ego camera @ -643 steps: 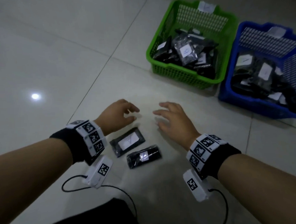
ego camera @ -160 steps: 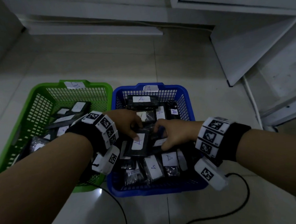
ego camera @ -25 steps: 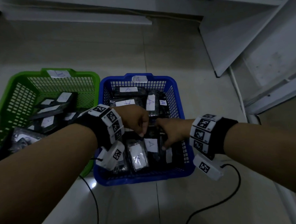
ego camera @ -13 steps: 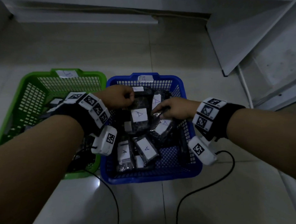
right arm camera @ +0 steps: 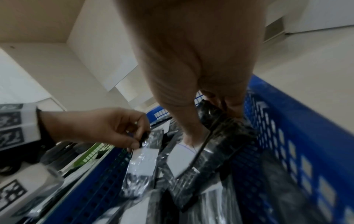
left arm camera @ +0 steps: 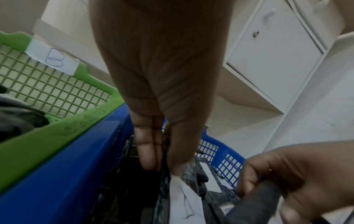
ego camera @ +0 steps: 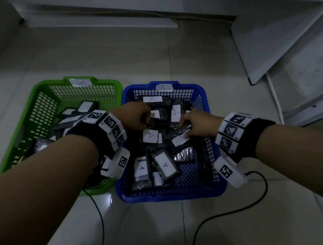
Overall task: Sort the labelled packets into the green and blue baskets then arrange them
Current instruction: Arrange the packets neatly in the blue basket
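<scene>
The blue basket (ego camera: 168, 196), tagged A, holds several black packets with white A labels (ego camera: 150, 135). The green basket (ego camera: 44, 86), tagged B (left arm camera: 54, 59), stands to its left with more packets (ego camera: 72, 118). Over the far half of the blue basket my left hand (ego camera: 147, 120) pinches the top edge of a labelled packet (ego camera: 155, 114) between thumb and fingers (left arm camera: 147, 157). That packet (right arm camera: 141, 160) stands upright. My right hand (ego camera: 186, 128) grips a dark packet (ego camera: 183, 129) beside it, with the thumb on a white label (right arm camera: 182, 156).
Both baskets sit on a pale tiled floor (ego camera: 142, 223). A white cabinet (ego camera: 282, 35) with a door (left arm camera: 268, 53) stands to the back right and a low white ledge (ego camera: 98, 23) runs along the back. Black wrist cables (ego camera: 224, 215) trail over the floor near the basket fronts.
Both hands have moved a little nearer within the blue basket. The right hand now has its fingers curled round a dark packet, and the left hand still pinches a labelled one.
</scene>
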{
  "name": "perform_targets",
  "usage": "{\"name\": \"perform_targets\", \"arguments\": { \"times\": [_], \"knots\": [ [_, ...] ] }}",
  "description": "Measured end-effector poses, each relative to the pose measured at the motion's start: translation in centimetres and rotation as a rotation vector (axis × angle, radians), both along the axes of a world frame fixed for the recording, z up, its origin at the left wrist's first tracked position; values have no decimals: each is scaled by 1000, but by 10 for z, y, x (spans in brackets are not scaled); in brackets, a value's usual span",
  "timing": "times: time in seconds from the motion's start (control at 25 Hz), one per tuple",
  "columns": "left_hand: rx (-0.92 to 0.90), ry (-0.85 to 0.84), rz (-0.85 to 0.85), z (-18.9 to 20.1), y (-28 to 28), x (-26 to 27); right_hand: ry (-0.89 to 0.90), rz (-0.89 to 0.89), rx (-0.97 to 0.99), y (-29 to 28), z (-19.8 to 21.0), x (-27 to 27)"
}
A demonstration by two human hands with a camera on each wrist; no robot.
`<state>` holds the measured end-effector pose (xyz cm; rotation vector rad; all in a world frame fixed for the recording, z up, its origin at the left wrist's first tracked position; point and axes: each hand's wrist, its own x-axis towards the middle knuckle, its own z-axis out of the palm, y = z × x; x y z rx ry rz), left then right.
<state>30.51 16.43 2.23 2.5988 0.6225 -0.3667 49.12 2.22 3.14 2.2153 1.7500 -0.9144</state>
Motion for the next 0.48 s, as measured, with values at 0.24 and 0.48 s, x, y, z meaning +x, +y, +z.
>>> {"name": "perform_targets", "arguments": {
  "times": [0.24,0.48],
  "knots": [
    [-48,-157,81,5,2,-4,210,-229,137,6,8,1],
    [-143,-406,359,23,19,-18,405,-413,169,11,-11,-36]
  ]
}}
